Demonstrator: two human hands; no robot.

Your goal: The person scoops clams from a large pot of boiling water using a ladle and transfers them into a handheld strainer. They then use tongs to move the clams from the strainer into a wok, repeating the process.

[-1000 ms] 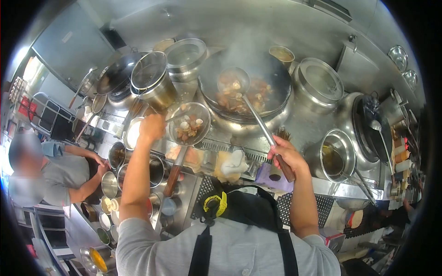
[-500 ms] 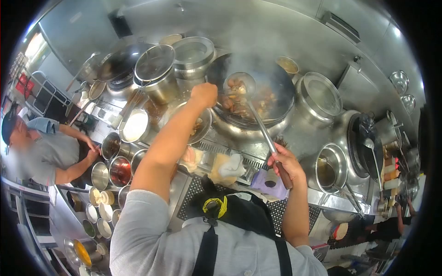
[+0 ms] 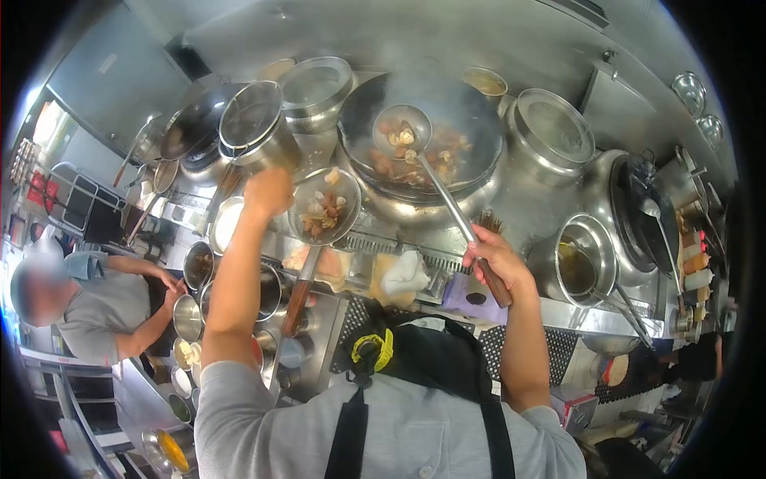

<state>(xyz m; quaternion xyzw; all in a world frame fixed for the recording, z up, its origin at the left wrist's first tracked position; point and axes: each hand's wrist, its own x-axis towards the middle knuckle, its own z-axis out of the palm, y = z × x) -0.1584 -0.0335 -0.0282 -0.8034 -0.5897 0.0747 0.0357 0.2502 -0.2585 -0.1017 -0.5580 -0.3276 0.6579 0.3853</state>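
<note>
My right hand (image 3: pixel 496 259) is wrapped round the wooden grip of a long metal ladle (image 3: pixel 445 191). The ladle's bowl is over the steaming wok (image 3: pixel 351 156) and carries a few brown and pale food pieces. More brown and pale food pieces (image 3: pixel 455 152) lie in the wok. My left hand (image 3: pixel 269 191) is closed, apart from the wok and just left of a round strainer (image 3: pixel 351 219); what it holds, if anything, is hidden. The strainer holds similar pieces, and its wooden handle points toward me.
Lidded steel pots (image 3: pixel 550 132) flank the wok. A pot of liquid (image 3: pixel 586 271) stands to the right. A white cloth (image 3: pixel 405 273) lies in front. Another person (image 3: pixel 104 291) stands at the left by several bowls. A second wok (image 3: pixel 187 132) is at the back left.
My left hand has moved left, away from the wok's edge, uncovering the strainer. My right hand keeps hold of the ladle, whose bowl remains over the wok. The view has shifted.
</note>
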